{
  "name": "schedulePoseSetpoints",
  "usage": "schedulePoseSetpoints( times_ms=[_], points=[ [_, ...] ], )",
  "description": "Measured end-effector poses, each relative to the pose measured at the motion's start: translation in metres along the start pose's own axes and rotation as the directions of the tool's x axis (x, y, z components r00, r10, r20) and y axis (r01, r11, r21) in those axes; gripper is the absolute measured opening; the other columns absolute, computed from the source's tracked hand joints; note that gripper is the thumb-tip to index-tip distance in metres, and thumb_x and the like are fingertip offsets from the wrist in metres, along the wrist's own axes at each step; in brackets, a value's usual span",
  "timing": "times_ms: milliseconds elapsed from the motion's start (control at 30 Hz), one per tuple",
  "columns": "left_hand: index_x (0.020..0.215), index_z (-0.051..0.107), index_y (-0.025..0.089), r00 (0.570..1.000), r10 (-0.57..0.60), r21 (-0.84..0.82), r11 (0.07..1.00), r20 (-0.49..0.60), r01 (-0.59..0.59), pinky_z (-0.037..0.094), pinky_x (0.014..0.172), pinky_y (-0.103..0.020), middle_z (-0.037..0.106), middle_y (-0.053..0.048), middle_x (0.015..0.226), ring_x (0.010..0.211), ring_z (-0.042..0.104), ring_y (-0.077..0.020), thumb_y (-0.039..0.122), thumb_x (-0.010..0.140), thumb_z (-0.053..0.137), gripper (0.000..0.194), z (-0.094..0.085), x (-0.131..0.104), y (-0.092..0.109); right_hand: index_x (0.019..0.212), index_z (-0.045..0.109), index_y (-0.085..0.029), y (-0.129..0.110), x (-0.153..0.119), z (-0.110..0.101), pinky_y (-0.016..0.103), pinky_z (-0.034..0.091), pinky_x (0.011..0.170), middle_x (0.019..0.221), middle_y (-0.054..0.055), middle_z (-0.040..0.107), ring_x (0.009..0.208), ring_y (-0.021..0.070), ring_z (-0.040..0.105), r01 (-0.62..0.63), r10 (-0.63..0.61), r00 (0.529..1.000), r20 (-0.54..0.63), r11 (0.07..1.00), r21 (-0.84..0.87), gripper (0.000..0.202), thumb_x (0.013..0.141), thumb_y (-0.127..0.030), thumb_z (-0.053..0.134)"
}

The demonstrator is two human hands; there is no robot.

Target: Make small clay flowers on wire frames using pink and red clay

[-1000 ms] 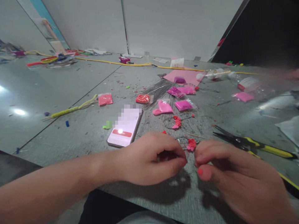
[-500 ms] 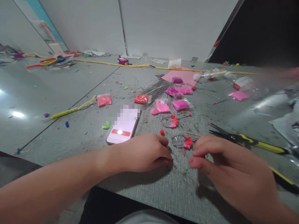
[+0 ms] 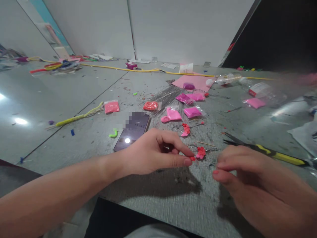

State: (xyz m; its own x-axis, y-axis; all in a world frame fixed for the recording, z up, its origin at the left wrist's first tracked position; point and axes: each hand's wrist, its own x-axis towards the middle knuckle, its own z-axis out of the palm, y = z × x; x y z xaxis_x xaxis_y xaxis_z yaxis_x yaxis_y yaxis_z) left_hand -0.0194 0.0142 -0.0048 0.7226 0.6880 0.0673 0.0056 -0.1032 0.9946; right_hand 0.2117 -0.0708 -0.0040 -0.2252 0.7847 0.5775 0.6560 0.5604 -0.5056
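Observation:
My left hand (image 3: 162, 150) is above the table, thumb and index finger pinched on a small red clay piece (image 3: 192, 159). That piece is right beside a cluster of red and pink clay petals (image 3: 201, 152) on a thin wire frame, whose loop is mostly behind my fingers. On the right, my right hand (image 3: 262, 185) has its thumb and index finger close together. Red shows at its thumb tip, but I cannot make out whether something is held. A second wire loop with red and pink petals (image 3: 185, 129) lies just beyond my left hand.
A phone (image 3: 132, 130) with a dark screen lies by my left wrist. Black-and-yellow pliers (image 3: 279, 155) are beyond my right hand, near a toothpick (image 3: 205, 143). Farther off are pink clay packets (image 3: 193, 112), a red packet (image 3: 151, 105), thin wires (image 3: 165, 96) and plastic bottles (image 3: 228, 78).
My left hand has lifted off the table and moved right to the petal cluster, with red clay showing at its fingertips. My right hand has shifted slightly right. The phone screen has gone dark.

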Motion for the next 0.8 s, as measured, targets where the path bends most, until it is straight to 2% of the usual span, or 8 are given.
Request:
schedulePoseSetpoints(
  times_ms=[67,167,267,433,667,800],
  points=[
    [0.09,0.08,0.014,1.0,-0.021,-0.154,0.988,0.002,0.021,0.042,0.059,-0.022,0.062,0.001,0.076,0.065,0.05,-0.0071,0.025,0.081,0.086,0.015,0.004,-0.002,-0.001,0.092,0.063,-0.029,-0.004,0.003,0.0,0.023,0.053,0.058,0.077,-0.005,0.071,0.065,0.0114,0.069,0.078,-0.078,0.997,0.028,0.997,-0.021,0.01,0.099,-0.036,0.068],
    [0.089,0.081,0.015,1.0,-0.004,-0.256,0.967,0.028,0.011,0.042,0.06,-0.022,0.057,0.002,0.071,0.066,0.049,-0.0076,0.02,0.079,0.087,0.012,0.01,-0.005,-0.002,0.089,0.061,-0.027,-0.008,0.006,0.001,0.02,0.052,0.054,0.074,-0.004,0.071,0.06,0.01,0.067,0.172,-0.168,0.984,0.053,0.983,-0.068,0.017,0.102,-0.039,0.063],
    [0.088,0.083,0.017,0.997,0.042,-0.29,0.957,0.068,-0.02,0.04,0.059,-0.022,0.055,0.003,0.072,0.065,0.049,-0.0068,0.014,0.078,0.088,0.012,0.014,-0.007,-0.002,0.089,0.06,-0.027,-0.009,0.007,0.001,0.02,0.052,0.052,0.072,-0.004,0.071,0.057,0.0102,0.066,0.198,-0.193,0.979,0.066,0.977,-0.073,0.017,0.104,-0.036,0.06],
    [0.087,0.084,0.019,0.992,0.067,-0.348,0.937,0.107,-0.026,0.04,0.058,-0.02,0.057,0.003,0.072,0.063,0.05,-0.0054,0.0,0.069,0.089,0.027,0.017,-0.009,0.0,0.091,0.062,-0.028,-0.01,0.004,0.0,0.021,0.053,0.052,0.073,-0.004,0.072,0.06,0.0114,0.068,0.188,-0.185,0.981,0.051,0.981,-0.045,0.01,0.1,-0.029,0.064],
    [0.084,0.083,0.017,0.993,0.065,-0.341,0.94,0.101,-0.027,0.041,0.058,-0.019,0.057,0.003,0.073,0.064,0.051,-0.0053,-0.002,0.07,0.086,0.025,0.018,-0.01,0.001,0.091,0.062,-0.028,-0.014,0.001,0.001,0.024,0.054,0.052,0.071,-0.004,0.071,0.059,0.0127,0.068,0.196,-0.195,0.98,0.025,0.98,-0.029,0.01,0.095,-0.02,0.067],
    [0.085,0.083,0.016,0.992,0.088,-0.323,0.945,0.092,-0.054,0.042,0.057,-0.019,0.058,0.002,0.073,0.064,0.051,-0.0054,0.002,0.075,0.084,0.018,0.018,-0.01,0.001,0.095,0.063,-0.027,-0.014,-0.007,-0.001,0.023,0.057,0.057,0.075,-0.004,0.071,0.062,0.0123,0.069,0.203,-0.2,0.979,0.046,0.977,-0.061,0.016,0.089,-0.015,0.071]
  ],
)
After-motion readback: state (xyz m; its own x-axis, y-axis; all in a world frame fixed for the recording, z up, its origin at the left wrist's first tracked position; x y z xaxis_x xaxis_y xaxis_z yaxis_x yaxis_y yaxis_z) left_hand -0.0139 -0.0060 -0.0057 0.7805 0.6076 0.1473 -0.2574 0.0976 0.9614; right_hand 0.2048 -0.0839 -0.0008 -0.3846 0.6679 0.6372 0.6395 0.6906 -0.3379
